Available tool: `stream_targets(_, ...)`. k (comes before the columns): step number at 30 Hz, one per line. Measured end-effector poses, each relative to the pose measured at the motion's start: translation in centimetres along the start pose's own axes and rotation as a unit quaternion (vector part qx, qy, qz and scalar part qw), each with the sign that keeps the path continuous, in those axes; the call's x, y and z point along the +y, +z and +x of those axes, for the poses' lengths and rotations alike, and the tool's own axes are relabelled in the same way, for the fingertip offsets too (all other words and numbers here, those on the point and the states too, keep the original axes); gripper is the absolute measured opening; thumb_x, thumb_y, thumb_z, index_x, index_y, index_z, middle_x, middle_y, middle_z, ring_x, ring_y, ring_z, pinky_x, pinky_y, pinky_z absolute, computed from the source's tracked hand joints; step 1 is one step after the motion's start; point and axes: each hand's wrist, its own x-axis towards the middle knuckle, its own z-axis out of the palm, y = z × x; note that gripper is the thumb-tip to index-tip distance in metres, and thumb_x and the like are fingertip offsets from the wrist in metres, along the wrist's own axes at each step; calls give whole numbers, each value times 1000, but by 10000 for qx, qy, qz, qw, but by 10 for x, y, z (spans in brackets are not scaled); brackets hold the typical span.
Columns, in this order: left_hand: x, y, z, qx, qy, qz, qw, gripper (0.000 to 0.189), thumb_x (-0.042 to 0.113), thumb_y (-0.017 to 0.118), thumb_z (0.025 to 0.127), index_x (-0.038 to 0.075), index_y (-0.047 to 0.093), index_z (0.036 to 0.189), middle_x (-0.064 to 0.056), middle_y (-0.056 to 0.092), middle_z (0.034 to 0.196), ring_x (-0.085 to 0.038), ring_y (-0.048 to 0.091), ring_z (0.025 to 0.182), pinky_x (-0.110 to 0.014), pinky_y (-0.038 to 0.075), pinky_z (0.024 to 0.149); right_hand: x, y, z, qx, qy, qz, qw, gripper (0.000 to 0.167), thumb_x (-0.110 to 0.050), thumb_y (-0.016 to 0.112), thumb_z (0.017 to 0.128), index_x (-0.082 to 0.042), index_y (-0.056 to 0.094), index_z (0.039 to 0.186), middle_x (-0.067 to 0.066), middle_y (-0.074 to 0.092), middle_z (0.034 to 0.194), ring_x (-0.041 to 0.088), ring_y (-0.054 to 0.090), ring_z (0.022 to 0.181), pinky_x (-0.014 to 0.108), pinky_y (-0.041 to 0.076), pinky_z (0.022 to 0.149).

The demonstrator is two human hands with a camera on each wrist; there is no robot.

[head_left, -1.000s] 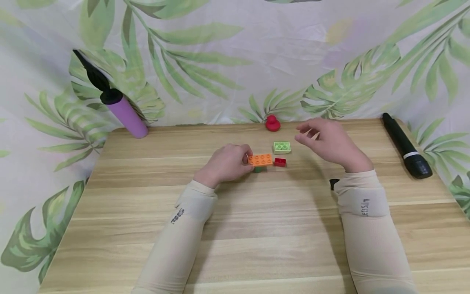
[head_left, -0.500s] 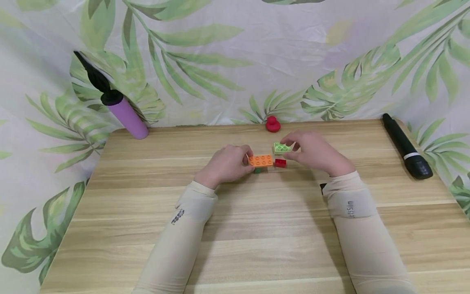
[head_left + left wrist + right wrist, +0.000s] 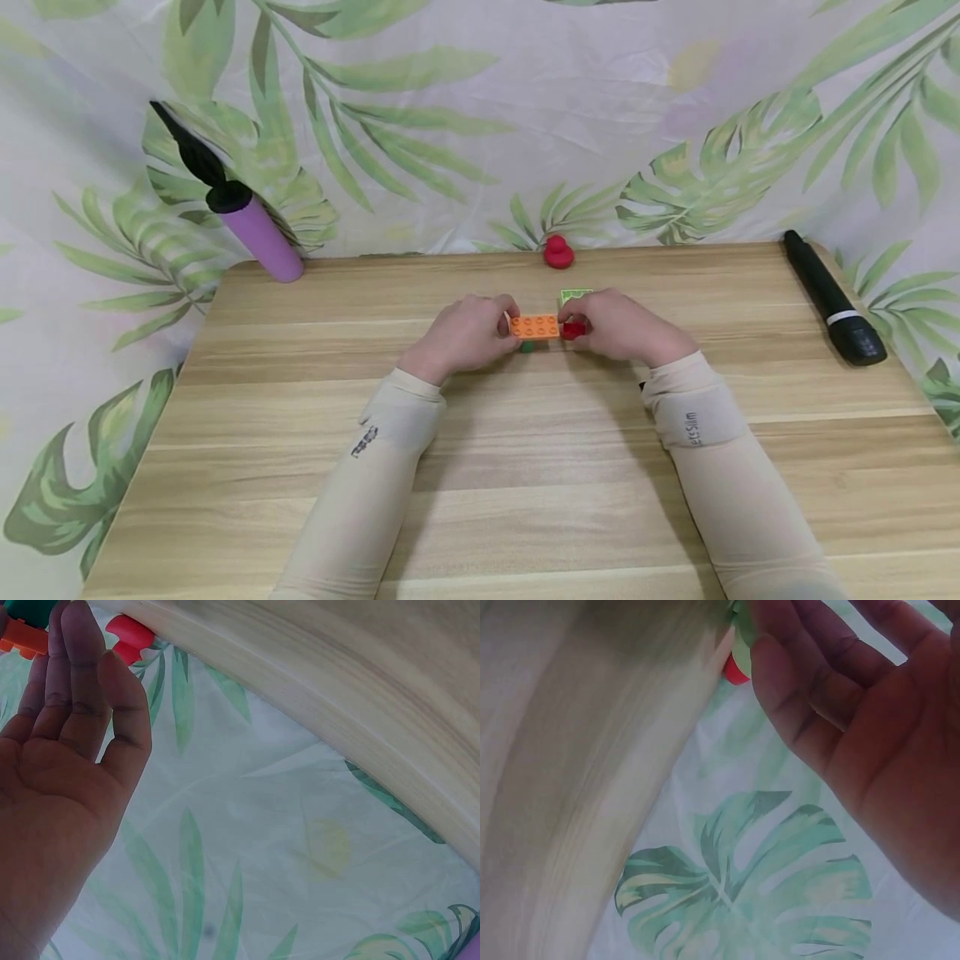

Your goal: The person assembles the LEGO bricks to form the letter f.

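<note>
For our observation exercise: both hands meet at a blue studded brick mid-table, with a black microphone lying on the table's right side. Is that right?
Not quite: the brick is orange, not blue, as the head view shows. The left hand and right hand do meet at it, and the black microphone lies on the right.

At frame centre, the right hand (image 3: 618, 327) covers most of the green brick (image 3: 574, 295) and red brick (image 3: 573, 331); a dark green piece (image 3: 527, 346) barely shows beneath the orange brick (image 3: 534, 326).

I saw a wooden table (image 3: 525, 467). A purple tube (image 3: 258, 229) lay at its back left corner, and a black mic (image 3: 828, 296) along its right side. A red duck (image 3: 557, 252) sat near the back edge, with small blocks (image 3: 534, 326) in the middle.
</note>
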Motion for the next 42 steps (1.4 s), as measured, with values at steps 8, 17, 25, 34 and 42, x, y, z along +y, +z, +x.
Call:
stream_targets(8,0,0,1,-12,31,7,10000,33,28,74,98,13,68,126,2,69,93,-18,62,78,-32,51,70,2,4,3,41,-167,-166,9997,21,-7,72,99,-11,75,120,5,73,103,24,63,94,46,54,94)
stream_targets(17,-1,-1,1,-26,43,47,10000,34,29,73,98,13,67,127,2,70,95,-18,63,81,-33,52,73,5,-8,-2,661,-294,-64,9974,29,1,61,102,-9,75,125,13,71,111,30,66,102,50,55,96)
stream_targets(25,0,-3,0,-14,72,88,9999,34,30,73,98,13,67,128,2,71,95,-18,63,82,-34,52,74,1,-19,-6,1148,-131,242,9930,34,6,69,94,-8,67,125,13,70,119,31,66,106,51,55,96)
stream_targets(34,1,-2,-1,-58,68,27,10000,34,28,73,98,13,67,128,2,71,94,-17,63,80,-33,51,73,-3,-23,-10,1616,-39,687,9845,31,-11,72,100,-4,58,127,14,73,109,30,73,102,50,59,91)
stream_targets(42,2,-1,0,-84,62,34,9999,34,30,73,99,13,67,128,1,70,95,-17,64,82,-34,53,75,-6,-23,-13,2001,-125,751,9768,35,-29,75,101,-6,63,125,11,69,118,33,69,107,51,56,95)
